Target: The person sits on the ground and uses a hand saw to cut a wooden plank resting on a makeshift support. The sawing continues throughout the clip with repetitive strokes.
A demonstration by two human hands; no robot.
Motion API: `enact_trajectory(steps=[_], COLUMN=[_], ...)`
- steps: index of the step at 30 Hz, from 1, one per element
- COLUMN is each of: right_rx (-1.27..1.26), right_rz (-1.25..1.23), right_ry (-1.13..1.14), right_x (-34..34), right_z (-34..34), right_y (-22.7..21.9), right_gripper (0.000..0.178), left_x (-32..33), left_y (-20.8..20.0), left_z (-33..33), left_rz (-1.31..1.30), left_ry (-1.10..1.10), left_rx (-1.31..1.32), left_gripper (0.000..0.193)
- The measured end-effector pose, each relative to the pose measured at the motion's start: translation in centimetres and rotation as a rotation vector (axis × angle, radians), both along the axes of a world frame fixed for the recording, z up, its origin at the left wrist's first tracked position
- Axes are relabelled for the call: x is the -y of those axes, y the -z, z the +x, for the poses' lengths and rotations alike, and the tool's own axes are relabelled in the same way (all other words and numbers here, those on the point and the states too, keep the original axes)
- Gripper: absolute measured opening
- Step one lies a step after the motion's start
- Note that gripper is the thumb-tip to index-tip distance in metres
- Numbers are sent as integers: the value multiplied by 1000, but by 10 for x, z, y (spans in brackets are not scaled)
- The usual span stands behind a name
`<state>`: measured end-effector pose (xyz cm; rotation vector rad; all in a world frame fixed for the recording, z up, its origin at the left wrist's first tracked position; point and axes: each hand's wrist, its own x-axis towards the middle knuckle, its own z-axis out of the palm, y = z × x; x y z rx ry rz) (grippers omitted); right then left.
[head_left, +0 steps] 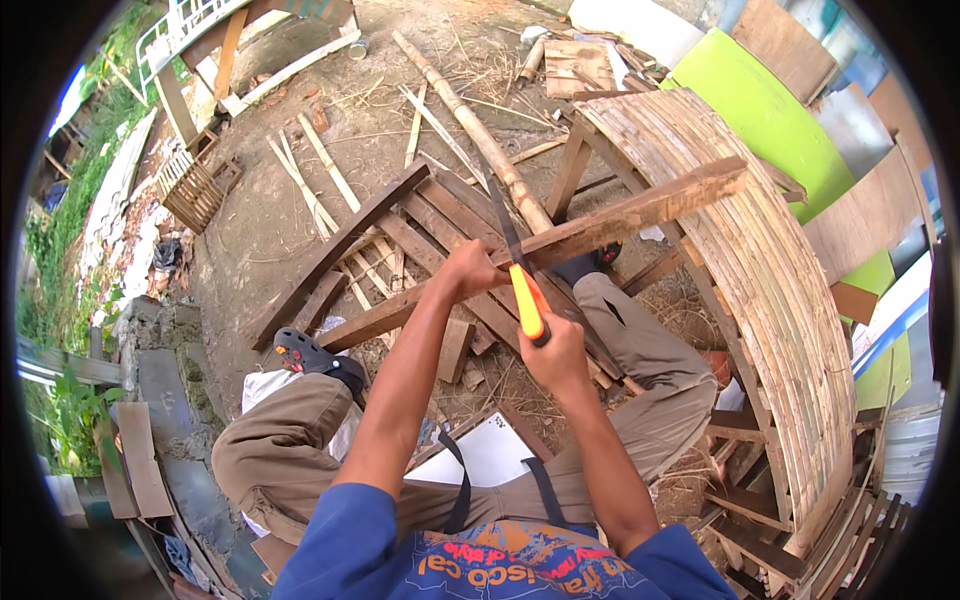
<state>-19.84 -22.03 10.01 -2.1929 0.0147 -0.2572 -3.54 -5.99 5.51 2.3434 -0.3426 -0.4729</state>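
A long brown wooden beam (645, 207) slants across in front of me, rising toward the right. My left hand (472, 268) is closed on the beam, just left of a handsaw (525, 298). The saw has a yellow and orange handle, gripped by my right hand (556, 352). Its dark, narrow blade crosses the beam and points away from me. How deep the teeth sit in the wood cannot be made out. Under the beam lies a slatted wooden frame (410, 232), and a short wood block (455, 350) is beside it.
A curved bamboo-slat bench (745, 250) stands close on my right. Beyond the frame, a bamboo pole (465, 120) and loose sticks lie on the dirt. A low concrete wall (165, 400) is on the left. Green and brown boards (770, 130) lean at the far right.
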Motion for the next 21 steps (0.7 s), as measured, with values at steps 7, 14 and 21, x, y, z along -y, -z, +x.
enact_trajectory(steps=[7,14,21], right_rx=[-236,57,89], right_rz=[27,-1,-4], right_ry=[-45,-33,-43], right_x=[30,-10,-14], right_z=[-172,-8,0], right_y=[-38,-10,5], right_gripper=[18,21,22], left_x=[-24,12,-12], left_y=[1,30,55], left_z=[30,-37,6], left_rz=[-143,200,-161], left_ry=[140,-218,-49], left_rx=[-325,252,-48], left_gripper=[59,60,52])
